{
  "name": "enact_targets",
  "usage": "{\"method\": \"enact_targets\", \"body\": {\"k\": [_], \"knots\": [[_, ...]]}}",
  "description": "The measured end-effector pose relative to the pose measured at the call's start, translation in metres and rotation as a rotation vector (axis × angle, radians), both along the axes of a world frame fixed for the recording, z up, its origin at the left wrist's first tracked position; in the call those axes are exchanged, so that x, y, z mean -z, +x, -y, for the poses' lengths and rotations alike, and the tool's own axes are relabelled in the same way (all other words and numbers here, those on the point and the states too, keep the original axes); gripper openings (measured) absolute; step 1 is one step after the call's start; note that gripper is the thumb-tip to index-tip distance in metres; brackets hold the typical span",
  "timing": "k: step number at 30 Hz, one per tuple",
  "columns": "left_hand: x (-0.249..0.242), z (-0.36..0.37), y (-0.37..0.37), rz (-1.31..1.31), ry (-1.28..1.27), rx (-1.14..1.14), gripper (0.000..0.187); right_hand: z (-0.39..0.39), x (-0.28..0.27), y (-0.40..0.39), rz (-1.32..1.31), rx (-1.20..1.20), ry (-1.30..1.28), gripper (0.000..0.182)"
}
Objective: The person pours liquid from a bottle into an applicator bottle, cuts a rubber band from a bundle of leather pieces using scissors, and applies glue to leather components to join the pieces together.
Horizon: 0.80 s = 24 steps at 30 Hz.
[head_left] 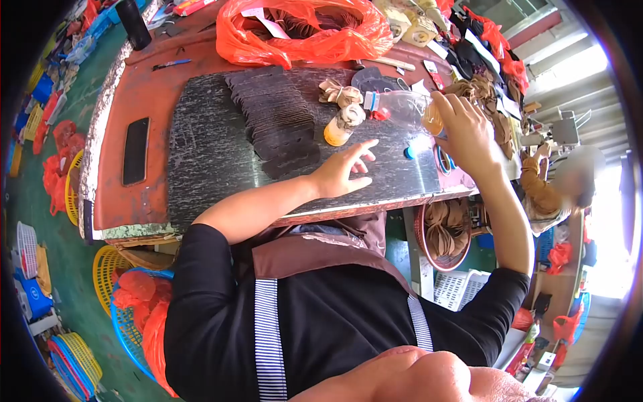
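Note:
My right hand (465,127) is closed around the base of a clear plastic bottle (405,107), which lies tilted nearly on its side. Some yellowish liquid (433,119) sits at its base end. The uncapped mouth points left, towards a small jar (337,131) of orange-yellow liquid with crumpled tan wrapping (351,115) around its top. Over the near part of the black board (221,167), my left hand (343,173) is open and holds nothing, its fingers spread below the jar. A blue bottle cap (409,153) rests on the board. Overlapping dark strips (274,120) lie left of the jar.
Behind the board sits a red plastic bag (305,47) with dark pieces inside. A dark flat block (136,151) and a blue pen (171,65) lie on the reddish tabletop (110,181). Below the right edge stands a basket (429,249) of brown pieces. Another person (552,184) is at far right.

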<state>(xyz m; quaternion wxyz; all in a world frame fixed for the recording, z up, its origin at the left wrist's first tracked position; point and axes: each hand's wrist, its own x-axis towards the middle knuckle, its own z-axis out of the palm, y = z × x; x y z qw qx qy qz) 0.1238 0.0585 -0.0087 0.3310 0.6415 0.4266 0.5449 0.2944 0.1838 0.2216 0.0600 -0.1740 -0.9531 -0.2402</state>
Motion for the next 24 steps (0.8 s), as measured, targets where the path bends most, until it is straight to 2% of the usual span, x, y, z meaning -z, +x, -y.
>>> {"method": "enact_targets", "body": {"k": [4, 11, 20, 24], "knots": [[0.005, -0.003, -0.003, 0.103, -0.027, 0.001, 0.079, -0.004, 0.004, -0.005, 0.038, 0.055, -0.059, 0.074], [0.003, -0.003, -0.005, 0.106, -0.048, 0.003, 0.073, -0.012, 0.005, -0.006, 0.063, 0.031, -0.004, 0.072], [0.011, -0.008, -0.005, 0.16, -0.057, 0.013, 0.072, -0.011, -0.013, -0.024, 0.128, -0.136, 0.268, 0.046], [0.014, -0.009, -0.004, 0.191, -0.063, 0.002, 0.076, -0.008, -0.019, -0.029, 0.138, -0.158, 0.274, 0.044]]}}
